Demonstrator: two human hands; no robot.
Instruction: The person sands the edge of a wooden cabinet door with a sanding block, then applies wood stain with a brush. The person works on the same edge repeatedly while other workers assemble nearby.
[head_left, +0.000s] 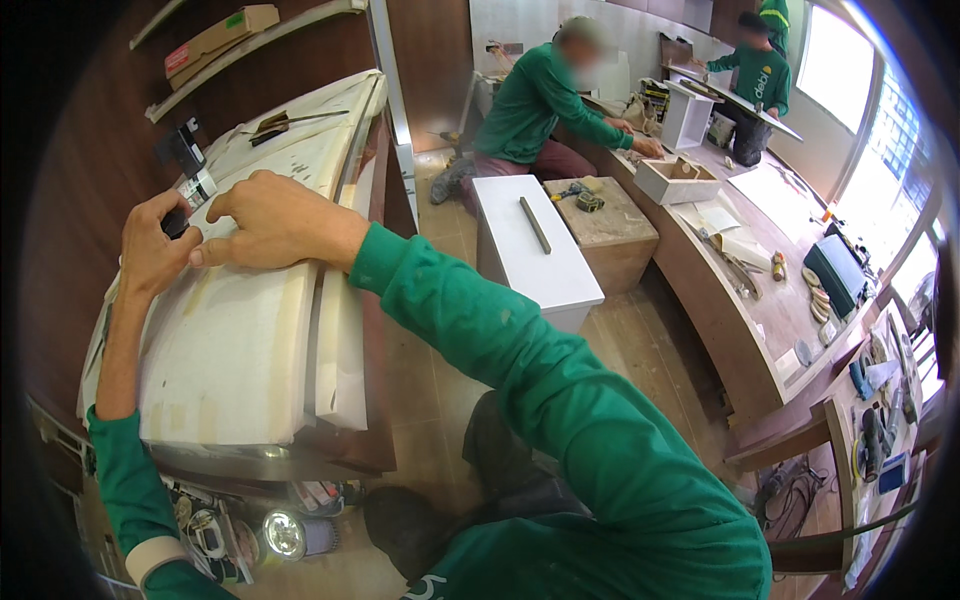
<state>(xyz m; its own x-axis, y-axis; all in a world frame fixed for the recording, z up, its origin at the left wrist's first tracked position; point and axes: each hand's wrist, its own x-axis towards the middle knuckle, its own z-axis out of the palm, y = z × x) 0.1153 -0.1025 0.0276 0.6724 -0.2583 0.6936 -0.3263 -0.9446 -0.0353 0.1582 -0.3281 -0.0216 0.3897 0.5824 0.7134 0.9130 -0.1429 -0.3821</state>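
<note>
My left hand is at the far left of a counter covered in pale paper and tape. Its fingers are closed round a small black object, mostly hidden by the hand, so its kind cannot be told. My right hand hovers just beside it over the counter. Its thumb points at the left hand, and thumb and index finger stand apart with nothing visible between them. Just beyond the hands is a white cylindrical container with a label. Behind that stands a black box-like item.
Dark slim tools lie farther back on the counter. A white cabinet with a dark strip on it stands to the right, by a drill. Two co-workers in green work by a long bench. A round lamp sits below the counter.
</note>
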